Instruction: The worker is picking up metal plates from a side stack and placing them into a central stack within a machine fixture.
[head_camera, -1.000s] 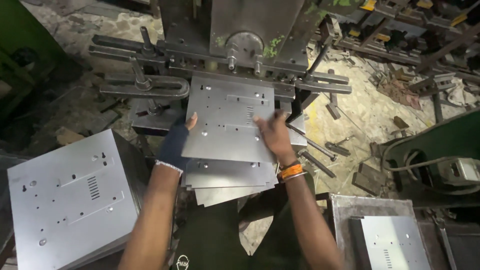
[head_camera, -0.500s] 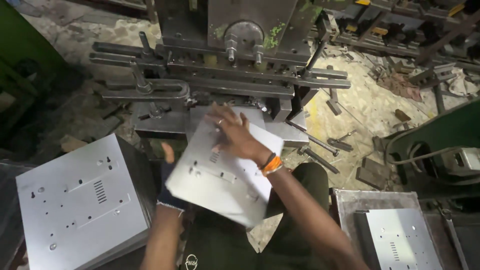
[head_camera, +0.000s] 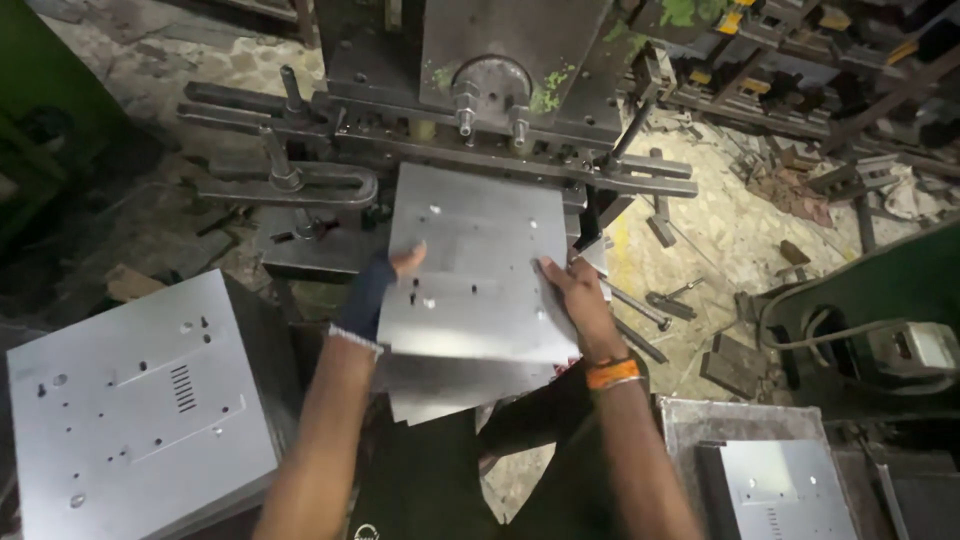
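I hold a flat grey metal sheet (head_camera: 478, 265) with both hands, its far edge pushed in under the head of the press machine (head_camera: 470, 75) and its near edge toward my body. My left hand (head_camera: 385, 285), wrapped in a dark blue cloth sleeve at the wrist, has its grip clamped on the sheet's left edge, thumb lying on top of the metal. My right hand (head_camera: 575, 300) has its grip closed on the right edge, fingers spread over the surface near the corner; an orange band (head_camera: 612, 372) sits on that wrist. The sheet carries small punched holes and a faint long slot across its middle. Beneath it lie more plain sheets (head_camera: 455, 385), their corners sticking out below the one I hold, just over my lap.

To my left rests a stack of punched panels (head_camera: 140, 400), the top one showing holes and a small vent grille. To my lower right, a second stack of similar panels (head_camera: 780, 485) sits in a metal tray. Scrap bits and bars litter the dusty floor (head_camera: 730, 230) to the right of the press.
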